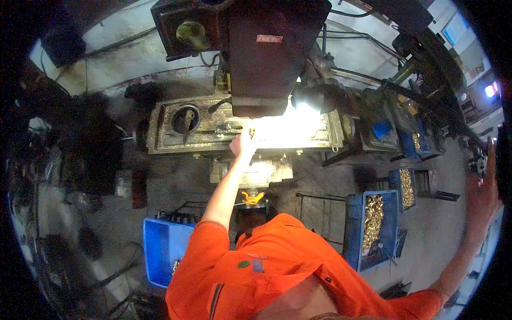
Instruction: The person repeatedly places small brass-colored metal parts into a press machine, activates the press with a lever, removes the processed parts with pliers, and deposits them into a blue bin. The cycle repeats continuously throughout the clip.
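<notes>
My left hand (242, 145) reaches forward to the metal machine table (186, 145), below the dark machine head (269, 58). Its fingers are closed at a small brass-coloured part (252, 132); strong glare washes out the fingertips, and the part's exact kind cannot be made out. Out at the far right edge, my right hand (482, 186) is raised away from the machine. Its fingers look stretched out, with nothing seen in them, though the dark rim of the picture cuts in close by.
A blue crate (349, 234) of brass pieces (373, 221) stands to the right, with a smaller blue bin (395, 189) beyond it. Another blue crate (160, 250) is at the left. A bright lamp (308, 105) shines over the machine table. An orange-yellow handle (253, 198) sits before me.
</notes>
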Demonstrator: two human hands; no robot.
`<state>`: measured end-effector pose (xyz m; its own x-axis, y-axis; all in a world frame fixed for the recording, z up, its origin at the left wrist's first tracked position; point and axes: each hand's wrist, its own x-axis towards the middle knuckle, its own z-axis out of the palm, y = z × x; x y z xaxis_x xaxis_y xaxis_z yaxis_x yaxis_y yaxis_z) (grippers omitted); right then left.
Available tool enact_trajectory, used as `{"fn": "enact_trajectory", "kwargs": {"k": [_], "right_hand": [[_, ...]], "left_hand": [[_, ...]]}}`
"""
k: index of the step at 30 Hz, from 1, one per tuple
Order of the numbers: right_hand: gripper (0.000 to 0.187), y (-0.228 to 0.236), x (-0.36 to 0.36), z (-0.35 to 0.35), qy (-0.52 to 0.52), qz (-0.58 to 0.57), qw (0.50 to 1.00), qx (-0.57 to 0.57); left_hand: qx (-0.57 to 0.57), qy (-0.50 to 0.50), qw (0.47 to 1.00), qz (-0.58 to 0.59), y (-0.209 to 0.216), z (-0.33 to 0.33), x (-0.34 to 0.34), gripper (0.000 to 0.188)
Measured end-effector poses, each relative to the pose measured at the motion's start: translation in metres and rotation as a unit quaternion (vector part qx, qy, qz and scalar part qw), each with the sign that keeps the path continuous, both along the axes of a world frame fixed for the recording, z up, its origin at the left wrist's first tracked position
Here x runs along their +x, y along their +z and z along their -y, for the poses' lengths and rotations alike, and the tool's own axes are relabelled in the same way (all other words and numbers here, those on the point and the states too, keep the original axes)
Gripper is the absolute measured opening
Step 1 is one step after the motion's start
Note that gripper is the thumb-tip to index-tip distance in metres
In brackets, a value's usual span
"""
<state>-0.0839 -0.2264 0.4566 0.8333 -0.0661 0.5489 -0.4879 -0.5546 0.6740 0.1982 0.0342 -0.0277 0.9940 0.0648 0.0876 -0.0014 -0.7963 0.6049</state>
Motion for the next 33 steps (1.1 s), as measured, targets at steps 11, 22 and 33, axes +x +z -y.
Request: {"fn": "enact_trajectory", "kwargs": {"k": [11,22,33], "right_hand": [[0.036,-0.202,-0.056,-0.006,0.029,-0.093,0.752,0.652],[0.027,-0.347,-0.039,0.025,-0.01,-0.073,0.545,0.835],[0.012,-0.402,-0.028,0.032,0.044,0.0,0.356,0.933]], "left_hand": [[-0.046,0.045,0.998,-0.003,0.006,-0.013,-0.003,0.033],[-0.038,0.117,0.992,-0.042,0.022,-0.007,-0.007,0.036],[0.018,0.128,0.99,-0.057,0.017,-0.001,-0.004,0.05]]}}
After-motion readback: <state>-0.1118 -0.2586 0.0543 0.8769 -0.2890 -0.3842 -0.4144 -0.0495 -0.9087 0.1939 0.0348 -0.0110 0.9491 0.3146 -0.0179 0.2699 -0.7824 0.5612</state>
